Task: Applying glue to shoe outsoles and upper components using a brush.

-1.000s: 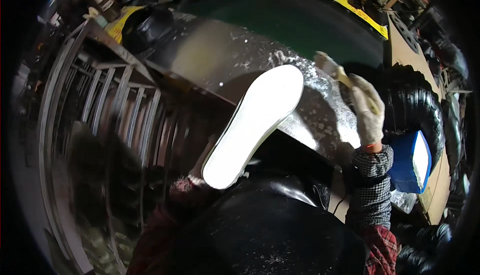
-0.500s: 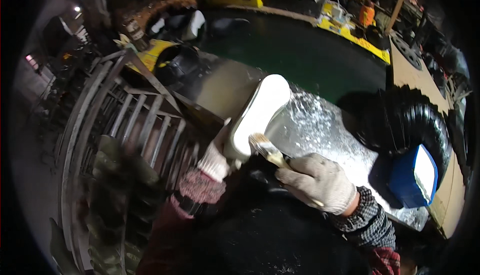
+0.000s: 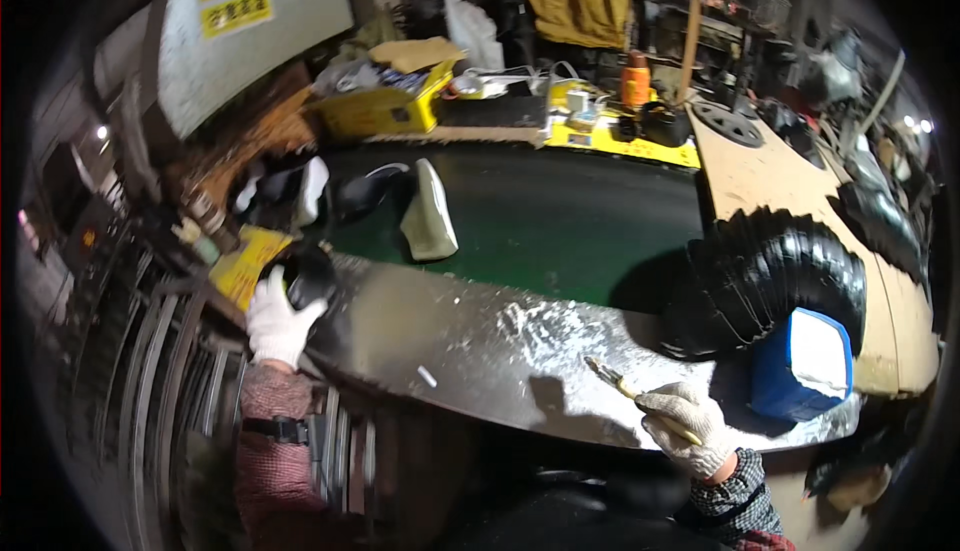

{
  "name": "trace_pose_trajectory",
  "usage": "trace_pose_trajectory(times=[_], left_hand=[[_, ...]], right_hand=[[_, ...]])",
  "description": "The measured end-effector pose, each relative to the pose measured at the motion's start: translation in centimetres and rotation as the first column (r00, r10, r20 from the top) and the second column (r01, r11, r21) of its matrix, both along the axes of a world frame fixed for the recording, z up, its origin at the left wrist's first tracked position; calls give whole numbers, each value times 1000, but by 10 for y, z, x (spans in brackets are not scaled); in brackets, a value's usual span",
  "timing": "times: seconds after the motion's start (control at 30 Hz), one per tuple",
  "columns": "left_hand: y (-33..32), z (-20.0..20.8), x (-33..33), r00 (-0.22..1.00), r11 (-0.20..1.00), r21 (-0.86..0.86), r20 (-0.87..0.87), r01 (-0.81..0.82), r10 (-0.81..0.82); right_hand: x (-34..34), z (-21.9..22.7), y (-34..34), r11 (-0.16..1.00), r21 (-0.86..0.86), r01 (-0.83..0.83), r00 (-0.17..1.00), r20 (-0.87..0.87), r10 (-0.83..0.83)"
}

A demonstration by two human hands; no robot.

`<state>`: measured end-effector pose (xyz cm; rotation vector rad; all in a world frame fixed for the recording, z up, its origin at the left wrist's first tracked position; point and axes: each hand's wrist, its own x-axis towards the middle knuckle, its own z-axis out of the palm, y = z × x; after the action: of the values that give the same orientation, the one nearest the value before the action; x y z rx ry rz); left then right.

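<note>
My left hand [image 3: 279, 323], in a white knit glove, reaches to a black rounded object [image 3: 313, 273] at the bench's left end. Its thumb and fingers are apart, and it overlaps the near side of that object. My right hand [image 3: 690, 425], gloved too, is closed round the handle of a paintbrush [image 3: 613, 378], bristles pointing up and left over the metal bench top [image 3: 470, 351]. On the dark green belt stands a white shoe sole [image 3: 430, 216], tilted upright. Right of the brush sits a blue container [image 3: 790, 376] with white contents.
Black ribbed pieces [image 3: 770, 271] are stacked in an arc at the right, beside a cardboard sheet [image 3: 775, 166]. White and black shoe parts [image 3: 312, 191] lie on the belt's far left. Yellow boxes [image 3: 385, 111] and an orange bottle [image 3: 635, 81] line the back. Metal racks [image 3: 150, 381] stand at left.
My left hand has let go of the white sole, which now stands on the belt, and has moved left to the black object. The brush has moved right and down, away from the sole. The view has shifted.
</note>
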<state>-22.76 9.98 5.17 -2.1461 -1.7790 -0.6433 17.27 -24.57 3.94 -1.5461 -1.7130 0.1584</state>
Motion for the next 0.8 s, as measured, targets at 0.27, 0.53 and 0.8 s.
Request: trace_pose_trajectory(times=[0.27, 0.53, 0.8], left_hand=[[-3, 30, -24, 902, 995, -50, 428, 82, -53], [-147, 14, 117, 625, 559, -402, 41, 725, -780], [-160, 24, 140, 728, 706, -176, 182, 686, -661]], right_hand=[[-1, -14, 7, 995, -34, -96, 992, -89, 93], [9, -4, -32, 998, 62, 32, 999, 4, -33], [108, 57, -175, 540, 349, 766, 643, -380, -665]])
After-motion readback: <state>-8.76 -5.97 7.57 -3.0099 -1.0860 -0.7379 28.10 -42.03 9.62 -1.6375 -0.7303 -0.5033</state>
